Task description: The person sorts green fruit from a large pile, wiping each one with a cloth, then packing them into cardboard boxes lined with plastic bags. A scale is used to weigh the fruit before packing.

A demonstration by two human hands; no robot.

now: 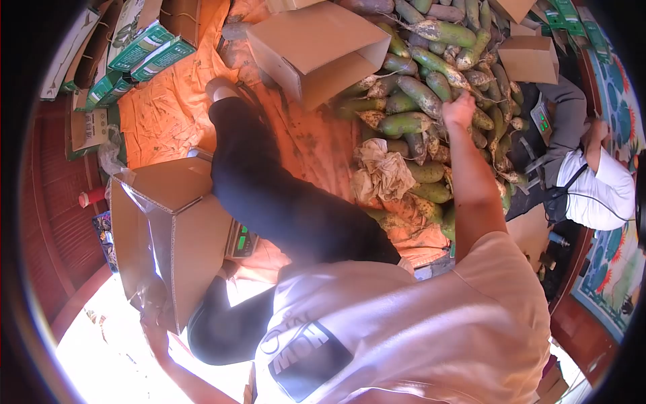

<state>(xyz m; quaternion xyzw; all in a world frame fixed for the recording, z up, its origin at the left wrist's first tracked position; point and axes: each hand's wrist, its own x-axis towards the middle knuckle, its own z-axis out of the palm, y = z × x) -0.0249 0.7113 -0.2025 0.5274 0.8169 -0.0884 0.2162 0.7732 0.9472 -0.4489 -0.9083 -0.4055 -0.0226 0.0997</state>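
Observation:
My right hand [460,110] reaches into a heap of green radishes [418,97], many of them dusted with soil. Its fingers are curled over one radish near the middle of the heap, and that radish is mostly hidden beneath them. Low on the left, my left hand [153,326] is against the lower edge of an upright cardboard box [198,249]. Glare blurs its fingers, so their grip cannot be made out. Partly behind that box is a scale with a lit green display [243,240].
Orange sheeting [303,155] lies under the heap. Crumpled paper [385,170] rests beside the radishes. Another cardboard box [319,50] lies at the top. Green printed cartons [145,50] stand upper left. At right, another person [595,185] sits near a second scale [541,119].

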